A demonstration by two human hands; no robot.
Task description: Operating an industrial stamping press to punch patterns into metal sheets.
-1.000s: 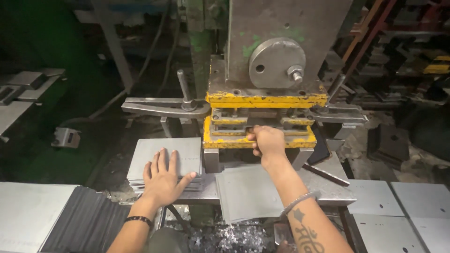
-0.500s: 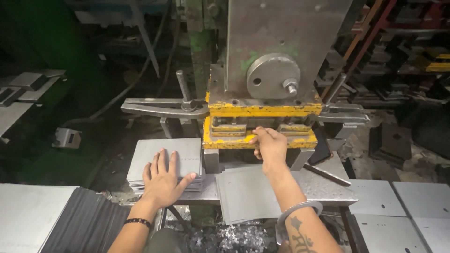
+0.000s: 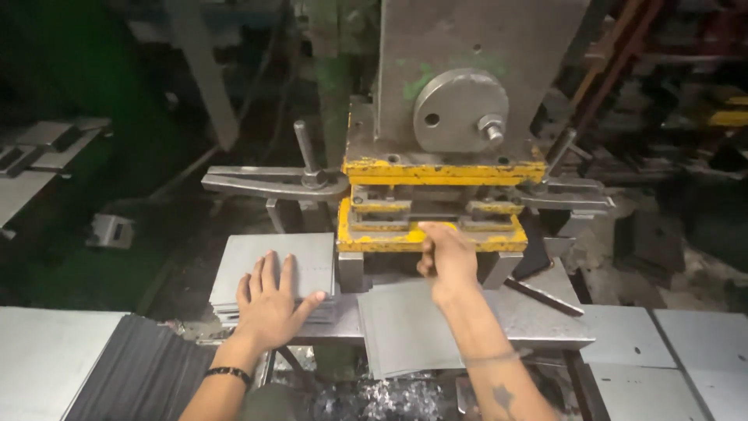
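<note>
The left hand (image 3: 269, 304) lies flat, fingers spread, on top of a stack of grey metal sheets (image 3: 273, 269) at the near left of the press, gripping nothing. The right hand (image 3: 446, 256) reaches to the yellow die block (image 3: 374, 238) of the press (image 3: 467, 101); its fingers curl at the die's mouth, and whether that grip is clamped on anything I cannot tell. A single grey sheet (image 3: 405, 331) lies on the steel tabletop (image 3: 538, 323) under the right forearm, its near edge overhanging. A clamp bar (image 3: 265, 183) juts left of the die. Flat sheets (image 3: 662, 359) fill the near right, and a dark fanned stack (image 3: 140, 374) lies at the near left.
</note>
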